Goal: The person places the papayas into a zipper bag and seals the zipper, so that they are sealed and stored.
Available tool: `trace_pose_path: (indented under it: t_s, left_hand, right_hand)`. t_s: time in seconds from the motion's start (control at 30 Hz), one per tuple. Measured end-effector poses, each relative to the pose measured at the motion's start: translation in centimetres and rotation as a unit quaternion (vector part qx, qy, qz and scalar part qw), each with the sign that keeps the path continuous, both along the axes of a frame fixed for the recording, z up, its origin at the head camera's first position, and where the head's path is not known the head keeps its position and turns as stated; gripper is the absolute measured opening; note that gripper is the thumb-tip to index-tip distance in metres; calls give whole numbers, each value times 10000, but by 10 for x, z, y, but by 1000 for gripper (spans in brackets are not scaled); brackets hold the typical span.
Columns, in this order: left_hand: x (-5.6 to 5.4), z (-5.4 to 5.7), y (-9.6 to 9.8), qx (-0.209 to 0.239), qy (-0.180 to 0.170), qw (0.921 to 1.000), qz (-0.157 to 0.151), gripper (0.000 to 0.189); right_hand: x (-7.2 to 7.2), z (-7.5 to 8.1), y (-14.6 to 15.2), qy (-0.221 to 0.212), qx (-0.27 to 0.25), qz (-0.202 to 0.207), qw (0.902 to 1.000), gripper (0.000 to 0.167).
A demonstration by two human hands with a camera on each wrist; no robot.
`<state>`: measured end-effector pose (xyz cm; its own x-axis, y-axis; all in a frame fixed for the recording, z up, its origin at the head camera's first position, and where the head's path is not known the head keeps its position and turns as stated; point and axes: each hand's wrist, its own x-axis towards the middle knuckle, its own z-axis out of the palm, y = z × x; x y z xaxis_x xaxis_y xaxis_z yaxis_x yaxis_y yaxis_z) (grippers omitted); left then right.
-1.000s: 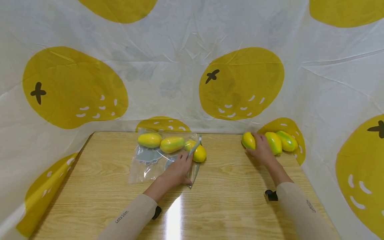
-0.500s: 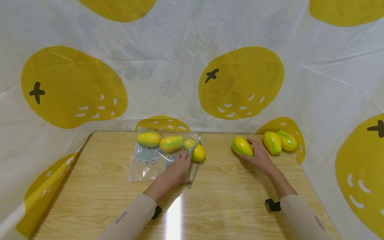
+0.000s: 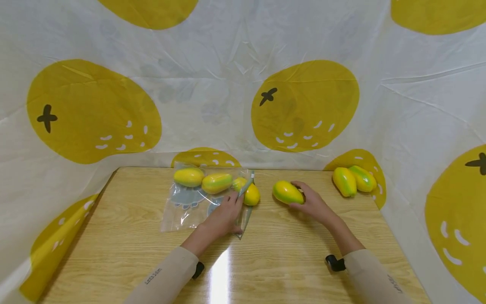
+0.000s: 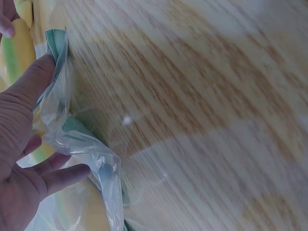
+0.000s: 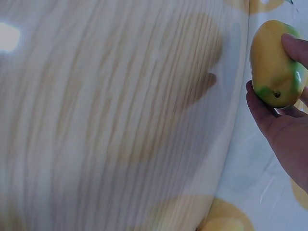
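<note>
In the head view my right hand grips a yellow-green mango-like fruit by its right end, just right of the bag. The right wrist view shows the fruit between thumb and fingers. On the left lies a clear zip bag with a greenish seal. Two similar fruits are inside it; another fruit lies across its mouth, partly behind the seal. My left hand rests at that mouth. In the left wrist view its thumb is straight against the rim and its visible fingers are spread.
Two more yellow-green fruits lie side by side at the table's back right corner. White cloth with big yellow fruit prints rises behind and at both sides of the wooden table.
My right hand has drawn one fruit away from the other two at the right and carried it left towards the bag, turning it. My left hand and the bag stay in place.
</note>
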<state>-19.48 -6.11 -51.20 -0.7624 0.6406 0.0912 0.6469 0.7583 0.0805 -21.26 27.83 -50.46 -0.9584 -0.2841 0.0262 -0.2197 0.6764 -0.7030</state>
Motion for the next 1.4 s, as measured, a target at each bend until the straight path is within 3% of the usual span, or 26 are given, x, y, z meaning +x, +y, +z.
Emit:
trace_pose_path:
  t_s: [0.47,0.87,1.13,1.4]
  left_hand:
    - [0,2,1,103,-76,9999,-19,119]
    - [0,0,-2,184,11,9998,-11,124]
    - [-1,3,0,228,267,9993,-92,118]
    - [1,4,-3,209,452,9985,234,123]
  right_hand:
    - [-12,1,-37,-125,19,265,9996,76]
    - [-9,3,-34,-265,-119,786,9965,74]
    - [-6,2,-29,-356,-119,1130,9929,73]
    - [-7,-3,-33,-226,-104,1267,9916,73]
